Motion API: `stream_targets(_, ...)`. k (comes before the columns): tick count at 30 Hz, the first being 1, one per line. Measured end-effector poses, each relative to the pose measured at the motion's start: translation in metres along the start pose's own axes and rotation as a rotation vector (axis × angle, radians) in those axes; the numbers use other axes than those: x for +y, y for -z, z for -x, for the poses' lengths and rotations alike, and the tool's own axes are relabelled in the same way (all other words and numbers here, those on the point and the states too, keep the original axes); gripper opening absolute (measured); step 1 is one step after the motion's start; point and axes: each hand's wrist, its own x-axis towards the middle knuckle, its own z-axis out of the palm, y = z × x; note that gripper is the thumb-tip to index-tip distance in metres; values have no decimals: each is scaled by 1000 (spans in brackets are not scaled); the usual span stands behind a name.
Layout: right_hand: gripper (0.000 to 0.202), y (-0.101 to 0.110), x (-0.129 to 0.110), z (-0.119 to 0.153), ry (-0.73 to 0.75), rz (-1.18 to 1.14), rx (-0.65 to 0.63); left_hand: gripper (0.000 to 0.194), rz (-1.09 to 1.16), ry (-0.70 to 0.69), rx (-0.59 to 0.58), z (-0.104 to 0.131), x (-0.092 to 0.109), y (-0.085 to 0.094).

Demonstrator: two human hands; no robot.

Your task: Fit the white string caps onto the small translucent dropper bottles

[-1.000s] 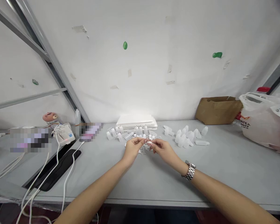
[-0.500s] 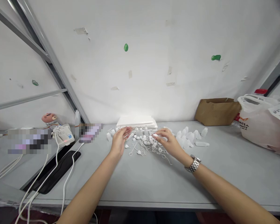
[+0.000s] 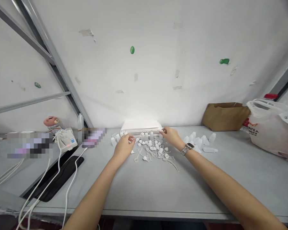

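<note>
My left hand (image 3: 124,148) is over the left side of the loose parts, fingers curled together; anything inside them is hidden. At the right front corner of a white flat stack (image 3: 141,125), my right hand (image 3: 172,137) has thumb and fingers pinched, and what they hold is too small to tell. Between the hands, several small translucent bottles (image 3: 151,136) stand upright in front of the stack. Nearer to me lies a heap of white nozzle caps (image 3: 156,147) with thin looped straps. One cap with a pointed tip (image 3: 145,158) is at its front edge. Two more bottles (image 3: 113,141) stand left of my left hand.
Several translucent bottles (image 3: 204,140) lie or stand right of my right wrist. Further right are a brown cardboard box (image 3: 225,117) and a white plastic bag (image 3: 266,131). On the left are a power strip (image 3: 68,140), white cables (image 3: 72,182) and a black flat object (image 3: 59,180).
My right hand has moved up and away from the cap heap to the stack's corner. My left hand's fingers have curled in and shifted slightly. The view has shifted a little.
</note>
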Motion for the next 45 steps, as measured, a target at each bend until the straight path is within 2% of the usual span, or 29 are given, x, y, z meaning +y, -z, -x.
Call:
stream_targets(3,21,-4,-1,-1,16,63,-5,20,-264,-20,-36,4,1,1)
stream_targets(6,25,-2,-4,-1,35,108,0,19,-385,43,-61,5,4,6)
stream_targets(10,37,9,-4,4,65,151,37,26,-440,148,-60,3,7,22)
stream_targets(13,41,22,1,14,143,214,193,33,-471,188,-89,3,7,33)
stream_targets(16,40,32,10,28,170,197,323,34,-537,200,-88,5,4,37)
stream_targets(21,40,41,23,43,122,103,363,27,-612,168,-5,6,-2,35)
stream_targets(27,31,41,26,45,105,130,350,39,-555,167,36,10,7,39)
stream_targets(29,27,37,23,47,131,157,307,39,-473,137,11,13,13,38)
stream_targets(33,23,24,16,54,217,244,190,31,-291,-5,-180,20,19,26)
stream_targets(38,21,21,21,55,172,486,295,13,-296,-109,-243,26,18,3)
stream_targets(42,23,22,30,50,127,626,262,13,-268,-144,-331,27,13,-5)
stream_targets(45,22,21,31,46,141,661,233,18,-288,-147,-323,25,10,-5)
